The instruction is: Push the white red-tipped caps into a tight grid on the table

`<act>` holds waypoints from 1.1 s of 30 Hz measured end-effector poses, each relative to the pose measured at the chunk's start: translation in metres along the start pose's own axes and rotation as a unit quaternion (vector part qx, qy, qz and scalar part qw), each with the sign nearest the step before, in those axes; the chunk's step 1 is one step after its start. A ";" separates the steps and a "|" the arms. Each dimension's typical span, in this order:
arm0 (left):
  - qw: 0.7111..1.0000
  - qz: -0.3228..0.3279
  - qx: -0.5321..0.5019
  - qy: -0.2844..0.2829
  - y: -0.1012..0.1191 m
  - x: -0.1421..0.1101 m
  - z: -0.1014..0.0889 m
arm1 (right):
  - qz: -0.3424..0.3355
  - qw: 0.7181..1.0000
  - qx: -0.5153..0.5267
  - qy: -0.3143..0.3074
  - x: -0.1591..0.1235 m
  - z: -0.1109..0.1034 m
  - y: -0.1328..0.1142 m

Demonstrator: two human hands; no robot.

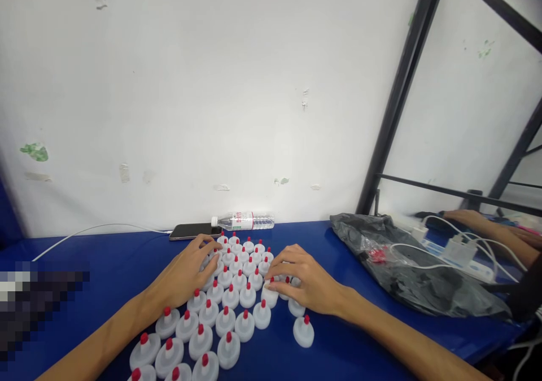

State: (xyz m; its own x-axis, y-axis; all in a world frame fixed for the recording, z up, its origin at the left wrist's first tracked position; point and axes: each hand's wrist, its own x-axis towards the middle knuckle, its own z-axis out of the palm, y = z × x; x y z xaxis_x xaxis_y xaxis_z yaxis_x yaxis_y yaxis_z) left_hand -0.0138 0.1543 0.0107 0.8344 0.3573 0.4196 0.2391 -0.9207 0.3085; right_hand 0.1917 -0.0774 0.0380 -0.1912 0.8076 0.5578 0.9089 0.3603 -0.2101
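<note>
Many small white squeeze bottles with red caps (231, 297) stand close together in rows. My right hand (307, 276) is at the right side of the group, with its thumb and fingers closed around one white bottle (270, 296). More bottles are partly hidden under that hand, and a single bottle (304, 332) stands apart just below it. My left hand (190, 268) rests along the left edge of the group, thumb and fingers apart and curved beside the bottles there. Its fingers partly cover a few of them.
Against the white wall lie a phone (190, 231) on a white cable and a clear water bottle (245, 221) on its side. On the right, a dark plastic bag (381, 262) lies beside a power strip (461, 259) with chargers. Another person's arm (495, 231) is behind it.
</note>
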 end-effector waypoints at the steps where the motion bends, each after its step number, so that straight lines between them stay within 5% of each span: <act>1: 1.000 0.001 0.000 0.000 0.000 0.000 0.000 | 0.000 1.000 0.000 -0.002 0.000 0.000 0.000; 17: 1.000 -0.019 0.003 -0.021 0.005 0.000 -0.003 | 0.011 0.997 0.012 0.078 -0.003 -0.005 -0.001; 33: 0.999 -0.015 0.010 -0.026 0.003 0.001 -0.002 | -0.013 1.000 -0.003 -0.006 -0.004 -0.001 0.003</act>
State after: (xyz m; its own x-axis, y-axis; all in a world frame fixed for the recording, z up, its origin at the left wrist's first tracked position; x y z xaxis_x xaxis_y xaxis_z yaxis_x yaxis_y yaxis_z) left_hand -0.0134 0.1518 0.0132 0.8511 0.3768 0.3656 0.2742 -0.9129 0.3025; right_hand 0.1953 -0.0803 0.0361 -0.2202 0.8036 0.5530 0.9053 0.3794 -0.1909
